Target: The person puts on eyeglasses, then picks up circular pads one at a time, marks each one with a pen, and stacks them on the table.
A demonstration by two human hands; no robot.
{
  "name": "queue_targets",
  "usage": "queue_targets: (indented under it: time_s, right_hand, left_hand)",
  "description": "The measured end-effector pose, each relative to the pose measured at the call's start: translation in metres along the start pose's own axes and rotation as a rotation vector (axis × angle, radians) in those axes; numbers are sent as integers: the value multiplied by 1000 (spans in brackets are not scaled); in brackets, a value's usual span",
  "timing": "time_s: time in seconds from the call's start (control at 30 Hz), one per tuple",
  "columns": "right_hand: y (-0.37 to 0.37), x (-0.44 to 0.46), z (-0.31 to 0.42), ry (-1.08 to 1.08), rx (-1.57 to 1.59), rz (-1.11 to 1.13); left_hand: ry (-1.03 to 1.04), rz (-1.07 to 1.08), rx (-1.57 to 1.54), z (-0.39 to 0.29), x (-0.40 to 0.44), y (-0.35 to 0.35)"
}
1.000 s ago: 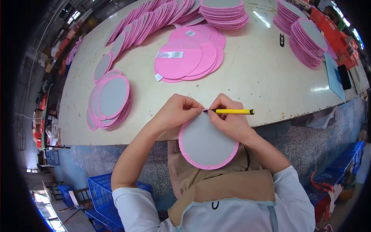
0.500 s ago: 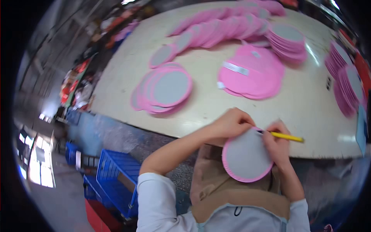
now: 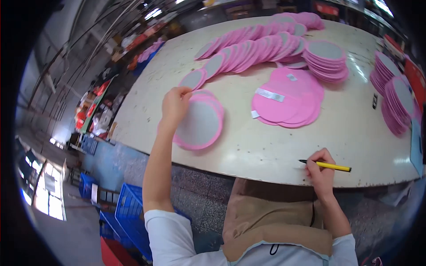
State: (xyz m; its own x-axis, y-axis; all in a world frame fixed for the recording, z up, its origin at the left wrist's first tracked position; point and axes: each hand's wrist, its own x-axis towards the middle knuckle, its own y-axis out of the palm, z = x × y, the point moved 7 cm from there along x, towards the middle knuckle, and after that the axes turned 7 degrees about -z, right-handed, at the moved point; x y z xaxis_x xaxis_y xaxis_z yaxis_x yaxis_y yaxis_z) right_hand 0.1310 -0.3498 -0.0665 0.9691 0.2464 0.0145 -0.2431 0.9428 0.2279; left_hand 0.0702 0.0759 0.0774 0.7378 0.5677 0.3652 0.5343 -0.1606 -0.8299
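Note:
My left hand (image 3: 175,107) reaches out over the left pile, its fingers pinched at the upper edge of a round grey disc with a pink rim (image 3: 200,126). More pink-rimmed discs show partly behind that one; my hand hides some of their edges. Close to the table's front edge, my right hand (image 3: 321,170) grips a yellow pen (image 3: 335,167) whose black tip points left. Farther in, between the two hands, several pink round pieces (image 3: 293,106) lie overlapping, with white labels on them.
Long overlapping rows of pink-rimmed discs (image 3: 253,53) run across the back of the table (image 3: 248,155). A neat stack (image 3: 326,66) stands at the back right, with more stacks (image 3: 398,102) at the right edge. Blue crates (image 3: 128,208) are on the floor to the left.
My left hand has carried the disc from in front of my lap to the left pile. My right hand has let go of the disc and keeps the pen, slightly lower over the table.

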Motion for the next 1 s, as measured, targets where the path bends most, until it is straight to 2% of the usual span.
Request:
queue_targets:
  time_s: [0.07, 0.17, 0.23, 0.27, 0.4, 0.6, 0.8, 1.0]
  right_hand:
    - [6, -1, 2, -18, 0, 56]
    - [5, -3, 3, 15, 11, 44]
    - [7, -3, 4, -12, -40, 79]
    - [5, -3, 4, -12, -51, 63]
    - [7, -3, 5, -17, -33, 98]
    - [7, -4, 5, -60, -68, 98]
    - [10, -5, 8, -83, -82, 107]
    - [11, -4, 10, -87, -64, 107]
  left_hand:
    - [346, -237, -22, -30, -16, 4]
    - [429, -88, -189, -75, -47, 54]
    - [627, 9, -113, -112, -71, 86]
    - [633, 16, -129, -121, -75, 96]
    - [937, -68, -46, -156, -90, 125]
    - [1047, -65, 42, -146, -83, 147]
    - [1168, -161, 57, -150, -87, 146]
    - [1216, -235, 5, -183, -121, 139]
